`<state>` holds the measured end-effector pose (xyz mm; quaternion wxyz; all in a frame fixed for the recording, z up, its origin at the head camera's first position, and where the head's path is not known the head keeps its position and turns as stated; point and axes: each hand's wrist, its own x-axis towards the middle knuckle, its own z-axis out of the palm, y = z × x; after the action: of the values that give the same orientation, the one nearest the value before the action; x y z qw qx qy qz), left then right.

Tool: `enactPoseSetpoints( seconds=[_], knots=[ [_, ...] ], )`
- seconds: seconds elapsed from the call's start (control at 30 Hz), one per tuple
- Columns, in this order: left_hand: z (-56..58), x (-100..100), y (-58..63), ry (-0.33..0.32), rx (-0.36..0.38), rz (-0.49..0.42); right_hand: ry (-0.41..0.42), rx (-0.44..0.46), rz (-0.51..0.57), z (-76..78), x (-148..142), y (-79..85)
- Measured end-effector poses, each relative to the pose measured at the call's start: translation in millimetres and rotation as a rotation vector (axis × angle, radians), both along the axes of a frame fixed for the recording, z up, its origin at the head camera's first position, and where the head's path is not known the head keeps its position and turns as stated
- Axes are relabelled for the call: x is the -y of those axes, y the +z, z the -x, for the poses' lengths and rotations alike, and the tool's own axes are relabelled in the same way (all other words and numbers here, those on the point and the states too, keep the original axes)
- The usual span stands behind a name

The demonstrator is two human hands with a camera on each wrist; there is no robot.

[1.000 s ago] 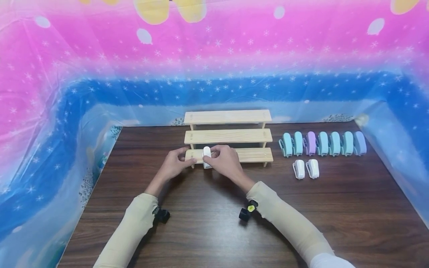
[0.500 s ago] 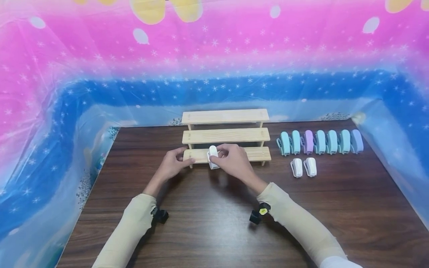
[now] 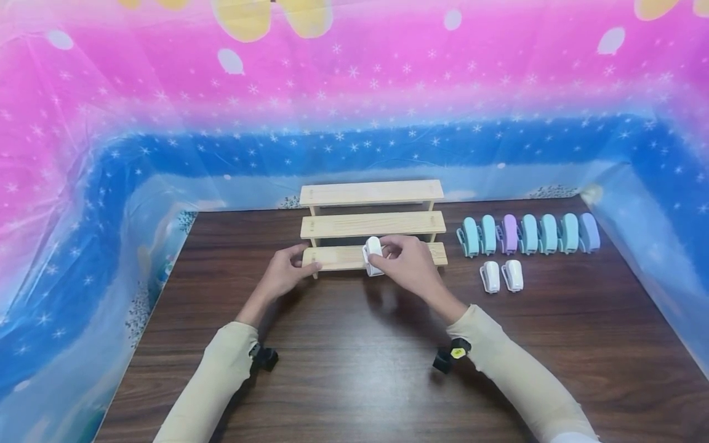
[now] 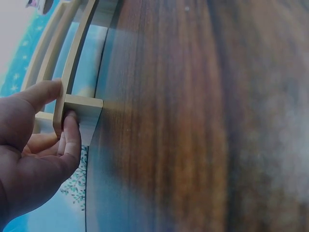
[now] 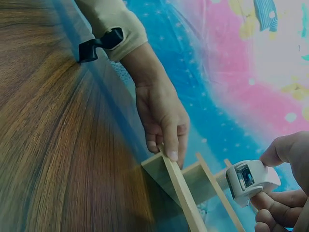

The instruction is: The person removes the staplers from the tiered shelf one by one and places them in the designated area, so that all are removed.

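Observation:
A three-tier wooden step rack [image 3: 343, 259] stands at the back of the table. My left hand [image 3: 281, 272] grips the left end of its lowest board; in the left wrist view the thumb lies on the board [image 4: 72, 67] and fingers curl beneath. My right hand [image 3: 414, 264] pinches a small white stapler-shaped device [image 3: 373, 255] between thumb and fingers, in front of the lowest board's middle. Seen from the right wrist, the device [image 5: 268, 179] has a dark rectangular opening with something shiny inside; its far side is hidden by the fingers.
Right of the rack stand several similar larger devices in a row: teal [image 3: 528, 234], one purple [image 3: 509, 234] and one blue-violet [image 3: 589, 232]. Two more white devices [image 3: 514, 275] sit in front of them. A patterned cloth [image 3: 354, 147] hangs behind the dark wooden table [image 3: 343, 381].
My right hand has slid right along the lowest board with the white device, which has turned slightly. The left hand keeps its grip on the rack's left end.

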<state>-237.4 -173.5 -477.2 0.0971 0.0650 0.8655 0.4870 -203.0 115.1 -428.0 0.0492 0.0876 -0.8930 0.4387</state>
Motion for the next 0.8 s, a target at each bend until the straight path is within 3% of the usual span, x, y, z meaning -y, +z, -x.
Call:
enactPoseSetpoints(
  seconds=[0.8],
  knots=[
    [-0.4,-0.4,1.8,0.009,0.013,0.001,-0.150,0.008,-0.005,-11.2,-79.6,3.6]
  ],
)
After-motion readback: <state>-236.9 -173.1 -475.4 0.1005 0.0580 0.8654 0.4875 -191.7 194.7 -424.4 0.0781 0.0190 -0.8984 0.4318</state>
